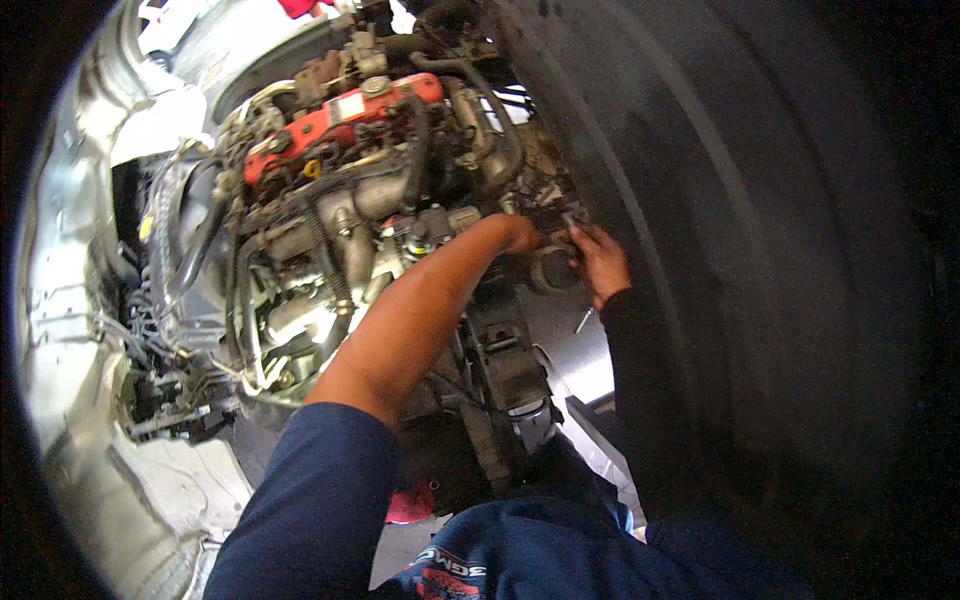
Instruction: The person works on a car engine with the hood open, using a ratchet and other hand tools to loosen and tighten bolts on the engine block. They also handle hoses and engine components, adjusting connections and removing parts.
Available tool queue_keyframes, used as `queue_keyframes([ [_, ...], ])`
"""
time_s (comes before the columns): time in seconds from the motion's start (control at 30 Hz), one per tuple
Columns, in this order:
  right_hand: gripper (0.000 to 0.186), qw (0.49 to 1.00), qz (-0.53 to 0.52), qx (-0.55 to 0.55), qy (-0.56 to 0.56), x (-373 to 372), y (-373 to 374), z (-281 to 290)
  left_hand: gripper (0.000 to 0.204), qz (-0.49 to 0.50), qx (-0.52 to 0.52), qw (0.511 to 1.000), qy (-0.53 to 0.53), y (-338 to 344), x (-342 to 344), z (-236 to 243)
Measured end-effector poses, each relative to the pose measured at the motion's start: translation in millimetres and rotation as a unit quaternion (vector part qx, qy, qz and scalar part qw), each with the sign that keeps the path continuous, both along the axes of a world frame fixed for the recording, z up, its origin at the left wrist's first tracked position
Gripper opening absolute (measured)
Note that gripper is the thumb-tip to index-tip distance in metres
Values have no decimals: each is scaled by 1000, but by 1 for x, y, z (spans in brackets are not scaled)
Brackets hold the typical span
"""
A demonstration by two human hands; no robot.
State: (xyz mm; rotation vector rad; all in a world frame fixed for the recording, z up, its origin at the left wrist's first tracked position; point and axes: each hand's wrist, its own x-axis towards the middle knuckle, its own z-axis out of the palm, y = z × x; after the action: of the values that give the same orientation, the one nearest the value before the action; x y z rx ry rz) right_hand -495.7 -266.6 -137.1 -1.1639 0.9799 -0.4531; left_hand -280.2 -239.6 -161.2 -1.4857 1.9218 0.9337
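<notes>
Left hand in beside the engine, grip turned away, can't tell if it's clenched, right hand just opposite, fingers bent at a small metal part, hold unclear, round part just below, red cover farther up.

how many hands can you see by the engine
2: the left hand, below and right of the red engine cover, its fingers mostly hidden; and the right hand, beside the large dark panel.
</notes>
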Motion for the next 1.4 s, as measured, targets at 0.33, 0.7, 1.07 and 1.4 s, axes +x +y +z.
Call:
queue_keyframes([
  [0.33, 40, 946, 163, -250, 128, 80, -60, -83, 47, 156, -18, 984, -89, 23, 3, -58],
  [0.7, 38, 962, 145, -161, 165, 123, -55, -112, 42, 301, -102, 946, -64, 37, 6, -62],
  [1.07, 33, 969, 83, -206, 104, 123, -42, -85, 61, 511, -183, 836, 83, 53, -2, -57],
  [1.4, 31, 983, -50, -108, 137, 140, -23, -107, 61, 499, -228, 832, 77, 58, -5, -60],
])
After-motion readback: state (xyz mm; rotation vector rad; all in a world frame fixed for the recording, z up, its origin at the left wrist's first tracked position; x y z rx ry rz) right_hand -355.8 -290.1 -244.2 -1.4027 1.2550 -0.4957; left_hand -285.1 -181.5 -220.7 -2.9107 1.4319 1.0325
